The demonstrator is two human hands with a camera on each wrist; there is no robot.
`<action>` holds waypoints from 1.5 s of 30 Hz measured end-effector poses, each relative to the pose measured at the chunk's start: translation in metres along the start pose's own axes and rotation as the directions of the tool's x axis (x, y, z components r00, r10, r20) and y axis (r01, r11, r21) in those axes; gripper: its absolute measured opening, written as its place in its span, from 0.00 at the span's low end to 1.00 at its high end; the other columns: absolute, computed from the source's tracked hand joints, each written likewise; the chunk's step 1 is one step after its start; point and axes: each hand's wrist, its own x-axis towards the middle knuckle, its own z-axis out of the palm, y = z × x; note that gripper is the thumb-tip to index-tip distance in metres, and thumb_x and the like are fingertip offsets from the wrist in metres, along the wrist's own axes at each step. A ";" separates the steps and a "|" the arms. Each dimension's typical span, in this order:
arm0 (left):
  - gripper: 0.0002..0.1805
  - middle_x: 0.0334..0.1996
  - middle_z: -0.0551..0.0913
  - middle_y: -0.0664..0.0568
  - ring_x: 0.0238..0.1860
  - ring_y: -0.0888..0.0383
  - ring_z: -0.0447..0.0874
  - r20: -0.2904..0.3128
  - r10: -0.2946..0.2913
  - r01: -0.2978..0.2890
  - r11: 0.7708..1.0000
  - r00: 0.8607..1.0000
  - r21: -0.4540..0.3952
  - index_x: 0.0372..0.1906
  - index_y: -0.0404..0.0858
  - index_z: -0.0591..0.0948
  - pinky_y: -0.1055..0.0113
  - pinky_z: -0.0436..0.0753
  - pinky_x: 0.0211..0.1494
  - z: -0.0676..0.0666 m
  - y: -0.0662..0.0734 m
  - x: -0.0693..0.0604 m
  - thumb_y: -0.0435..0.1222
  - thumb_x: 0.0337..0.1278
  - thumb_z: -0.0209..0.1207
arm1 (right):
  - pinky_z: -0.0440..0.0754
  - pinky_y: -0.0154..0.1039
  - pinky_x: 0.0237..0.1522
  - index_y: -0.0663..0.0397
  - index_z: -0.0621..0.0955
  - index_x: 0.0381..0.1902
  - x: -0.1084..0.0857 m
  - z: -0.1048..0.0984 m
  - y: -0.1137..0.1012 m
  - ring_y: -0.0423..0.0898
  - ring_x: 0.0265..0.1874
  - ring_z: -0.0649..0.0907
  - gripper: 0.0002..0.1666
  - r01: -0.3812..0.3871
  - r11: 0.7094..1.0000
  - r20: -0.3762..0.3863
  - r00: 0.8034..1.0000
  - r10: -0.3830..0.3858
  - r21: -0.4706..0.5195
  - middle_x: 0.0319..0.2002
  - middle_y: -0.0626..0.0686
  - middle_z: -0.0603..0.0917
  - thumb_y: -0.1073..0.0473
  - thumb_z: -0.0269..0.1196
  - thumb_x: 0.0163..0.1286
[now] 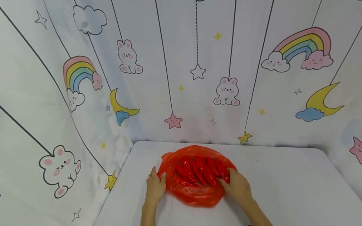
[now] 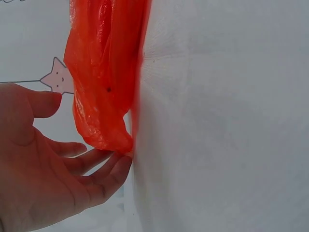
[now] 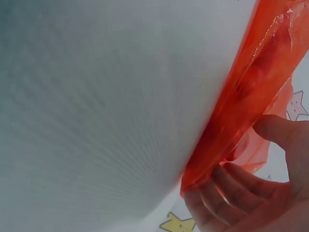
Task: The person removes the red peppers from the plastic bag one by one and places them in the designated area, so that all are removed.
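Note:
A red plastic bag (image 1: 193, 196) lies on the white table, spread open around several glossy red chili peppers (image 1: 198, 170). At the bag's left edge is my left hand (image 1: 155, 188); in the left wrist view the fingertips of that hand (image 2: 63, 169) touch the bag's lower edge (image 2: 99, 116), thumb apart and fingers relaxed. My right hand (image 1: 238, 188) is at the bag's right side, beside the peppers. In the right wrist view the right hand (image 3: 251, 188) has its fingers against the bag's outer side (image 3: 241, 111) and its thumb at the upper side, without a tight grip.
The white table (image 1: 296, 202) extends on both sides of the bag. Behind it and to the left hangs a white backdrop (image 1: 157, 89) printed with rabbits, stars, moons, clouds and rainbows. Black straps or mounts show at both wrists.

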 end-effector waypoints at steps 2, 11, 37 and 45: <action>0.35 0.64 0.69 0.21 0.63 0.23 0.68 -0.002 0.002 -0.002 1.000 1.000 0.016 0.74 0.21 0.59 0.31 0.68 0.66 0.001 -0.002 0.000 0.39 0.76 0.56 | 0.87 0.51 0.37 0.67 0.78 0.58 0.002 0.001 0.001 0.53 0.37 0.85 0.31 -0.014 1.000 0.012 1.000 0.013 0.004 0.41 0.58 0.87 0.53 0.75 0.64; 0.28 0.55 0.72 0.23 0.56 0.27 0.68 -0.001 0.017 -0.017 0.999 1.000 0.041 0.67 0.20 0.69 0.33 0.70 0.60 0.004 -0.007 0.000 0.37 0.73 0.57 | 0.85 0.43 0.32 0.67 0.82 0.50 0.006 -0.001 0.004 0.46 0.30 0.81 0.24 -0.067 0.997 0.056 0.996 0.064 0.048 0.33 0.53 0.85 0.57 0.76 0.62; 0.24 0.53 0.71 0.28 0.54 0.34 0.66 0.038 -0.016 0.014 0.999 0.999 0.046 0.65 0.22 0.73 0.37 0.72 0.56 -0.001 -0.006 -0.004 0.33 0.72 0.58 | 0.83 0.40 0.26 0.68 0.83 0.54 0.004 -0.007 0.013 0.45 0.23 0.81 0.22 -0.068 0.980 -0.034 0.997 0.076 0.185 0.37 0.58 0.88 0.61 0.67 0.65; 0.23 0.51 0.72 0.28 0.53 0.33 0.67 0.021 0.005 -0.007 0.998 1.000 0.056 0.63 0.23 0.74 0.37 0.71 0.56 0.001 -0.009 -0.004 0.31 0.69 0.60 | 0.78 0.37 0.21 0.68 0.82 0.55 0.002 -0.009 0.013 0.43 0.19 0.78 0.22 -0.081 0.978 -0.023 0.996 0.087 0.192 0.35 0.57 0.87 0.62 0.67 0.64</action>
